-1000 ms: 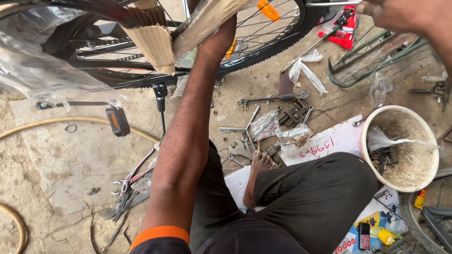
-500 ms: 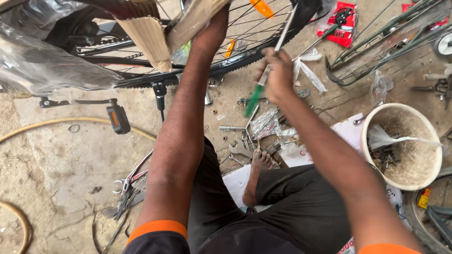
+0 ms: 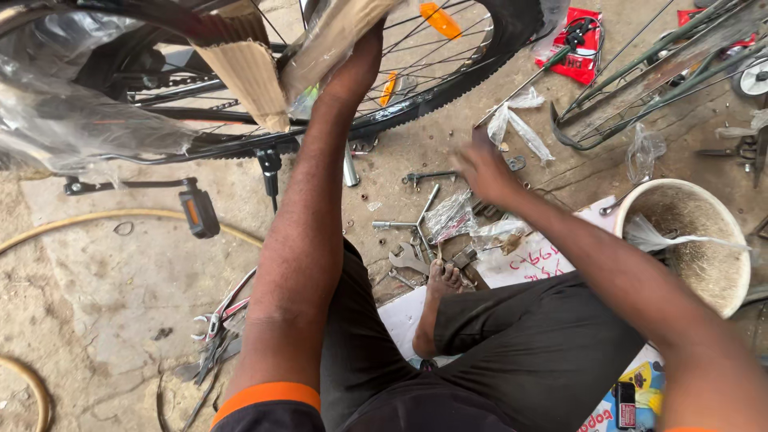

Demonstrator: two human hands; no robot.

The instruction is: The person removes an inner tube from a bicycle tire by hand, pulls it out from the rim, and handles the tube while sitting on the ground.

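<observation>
Beside the right hand (image 3: 484, 172) – fingers blurred, grip unclear – a white bucket (image 3: 640, 210) holds crumpled plastic (image 3: 668, 238).

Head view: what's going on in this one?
A person sits on the ground beside a bicycle wheel. The left hand is up at the wrapped frame, fingers hidden by the packaging. The right hand, blurred, reaches over the wrenches and plastic bags scattered on the floor. A white bucket stands at right.

Left hand (image 3: 364, 56) stretched far forward and upward; right hand (image 3: 484, 172) extended low, palm down, blurred.
</observation>
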